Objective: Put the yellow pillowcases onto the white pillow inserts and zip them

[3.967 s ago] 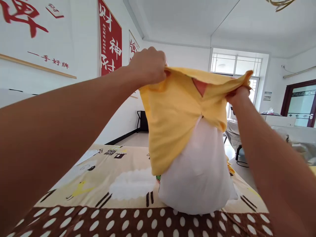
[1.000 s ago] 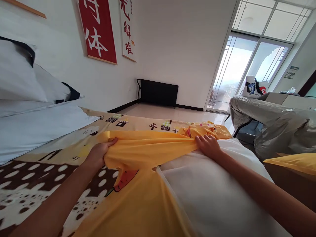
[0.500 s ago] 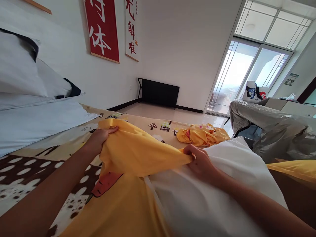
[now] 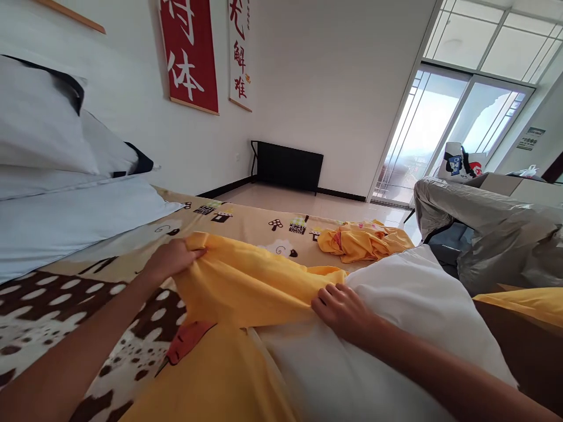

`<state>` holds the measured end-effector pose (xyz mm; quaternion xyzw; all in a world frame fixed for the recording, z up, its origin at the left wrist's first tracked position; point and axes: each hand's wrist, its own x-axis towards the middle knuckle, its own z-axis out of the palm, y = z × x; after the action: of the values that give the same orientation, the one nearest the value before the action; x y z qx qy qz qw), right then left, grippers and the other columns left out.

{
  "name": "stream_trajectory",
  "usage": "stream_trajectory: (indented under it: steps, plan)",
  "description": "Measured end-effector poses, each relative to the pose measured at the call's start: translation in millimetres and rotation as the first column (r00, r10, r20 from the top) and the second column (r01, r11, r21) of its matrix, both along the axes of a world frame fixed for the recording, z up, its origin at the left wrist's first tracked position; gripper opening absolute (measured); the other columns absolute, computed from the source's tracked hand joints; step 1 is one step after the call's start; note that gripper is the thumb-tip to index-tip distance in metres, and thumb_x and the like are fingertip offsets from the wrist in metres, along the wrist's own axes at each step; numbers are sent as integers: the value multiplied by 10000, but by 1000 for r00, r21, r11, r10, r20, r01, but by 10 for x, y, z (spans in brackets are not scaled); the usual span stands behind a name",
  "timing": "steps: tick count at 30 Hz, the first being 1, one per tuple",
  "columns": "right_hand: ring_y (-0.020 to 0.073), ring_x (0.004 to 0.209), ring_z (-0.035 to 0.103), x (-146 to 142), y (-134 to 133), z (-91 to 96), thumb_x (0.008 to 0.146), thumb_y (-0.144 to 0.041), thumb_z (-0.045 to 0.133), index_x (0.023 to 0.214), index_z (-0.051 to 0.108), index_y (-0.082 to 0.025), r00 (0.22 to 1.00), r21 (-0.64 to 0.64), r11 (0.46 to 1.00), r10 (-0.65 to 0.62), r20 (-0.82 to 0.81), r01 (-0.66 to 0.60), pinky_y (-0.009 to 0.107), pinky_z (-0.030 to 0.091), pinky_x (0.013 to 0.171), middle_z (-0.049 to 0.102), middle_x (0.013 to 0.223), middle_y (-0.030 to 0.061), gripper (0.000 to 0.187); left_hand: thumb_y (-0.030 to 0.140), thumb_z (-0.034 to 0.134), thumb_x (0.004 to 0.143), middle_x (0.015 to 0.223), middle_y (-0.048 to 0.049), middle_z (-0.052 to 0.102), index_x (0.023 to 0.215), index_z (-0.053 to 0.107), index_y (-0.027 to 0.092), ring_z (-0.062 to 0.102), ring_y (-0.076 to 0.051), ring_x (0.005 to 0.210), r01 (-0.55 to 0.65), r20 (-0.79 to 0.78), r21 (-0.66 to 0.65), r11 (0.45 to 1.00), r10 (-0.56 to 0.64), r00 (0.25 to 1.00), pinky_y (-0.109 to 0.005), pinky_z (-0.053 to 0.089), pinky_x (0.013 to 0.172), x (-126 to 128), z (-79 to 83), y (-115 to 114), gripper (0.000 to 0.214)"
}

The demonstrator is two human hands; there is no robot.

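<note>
A yellow pillowcase (image 4: 246,281) with a red printed patch stretches between my two hands. My left hand (image 4: 173,259) is closed on its far left corner. On the right, my right hand (image 4: 338,308) grips the pillowcase's edge with curled fingers, resting against a white pillow (image 4: 396,281). Part of the pillow lies under the yellow cloth, and its near left side meets the cloth's open edge. How far the pillow reaches inside is hidden.
A patterned bed sheet (image 4: 246,220) lies beneath everything. Crumpled yellow cloth (image 4: 365,240) sits at the bed's far side. White pillows (image 4: 57,211) are stacked at left. Plastic-covered furniture (image 4: 492,228) stands at right, near another yellow cloth (image 4: 523,305).
Both hands have come lower with the pillowcase. My right hand has moved slightly left, its fingers now folded over the edge, and the cloth spreads farther over the pillow's corner.
</note>
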<state>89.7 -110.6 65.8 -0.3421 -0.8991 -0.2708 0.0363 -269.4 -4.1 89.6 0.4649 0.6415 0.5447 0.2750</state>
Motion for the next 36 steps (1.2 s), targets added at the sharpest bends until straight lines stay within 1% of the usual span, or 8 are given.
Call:
stream_trajectory:
  steps: [3,7,10,17,23,25,29,36]
  plan:
    - [174,767,557,-16,165,-58,894,-118,439,867,564,-181,995,-77,993,-90,-52,86,284,363,646,618,842,51,143,206,706,611,1127,-91,587,977,598,174,384,-315,1243,81,-317,117,990,-40,948,-403,287,1031,379,-126,-288,383]
    - [180,810,569,-1,436,-111,902,-170,449,913,578,-173,982,-176,973,-166,-91,148,280,381,683,627,892,61,130,350,567,770,1141,-109,587,1174,520,197,515,-276,1064,647,-880,-32,761,-329,343,-399,374,926,1185,-386,-727,434]
    - [186,849,571,29,512,-61,883,-154,452,916,587,-168,971,-274,944,-217,-100,182,281,402,719,629,913,75,139,154,447,795,962,-135,615,959,586,144,562,-264,895,643,-953,-135,754,-276,124,-386,422,782,1620,-566,-835,215]
    - [227,1208,443,255,-230,256,835,-507,553,1267,483,-309,962,-531,844,-78,-261,-75,386,331,1020,504,1315,68,481,151,428,805,785,-85,635,827,578,155,602,-204,691,608,-912,-255,752,-397,108,-296,394,578,1683,-572,-630,152]
    - [403,1334,256,171,-344,-344,734,-491,642,1371,400,-326,998,-641,766,-55,18,53,646,117,1047,354,1451,127,701,114,400,805,872,-101,626,843,562,149,590,-235,801,592,-929,-215,776,-350,122,-329,419,652,1792,-381,-694,170]
    - [369,1323,289,111,-227,-538,778,-449,586,1362,418,-304,998,-632,774,-52,-19,28,609,112,1067,384,1432,120,625,159,419,837,943,-108,620,864,569,152,576,-252,899,716,-942,-203,668,-334,44,-364,436,754,1817,-395,-847,153]
    - [342,1295,332,92,-127,-614,823,-421,523,1322,473,-256,997,-586,810,-41,-68,-6,563,128,1078,419,1398,143,528,502,575,786,904,-66,662,883,593,178,611,-223,867,862,-798,-422,280,-567,-206,-352,444,867,1755,-512,-1198,338]
    - [336,1266,370,168,-153,-501,815,-427,554,1332,457,-273,999,-569,821,15,-50,-41,571,164,1059,406,1400,145,548,343,661,704,685,-94,680,675,680,162,633,-247,649,677,-603,-721,149,-617,-506,-327,426,567,1936,-549,-1334,185]
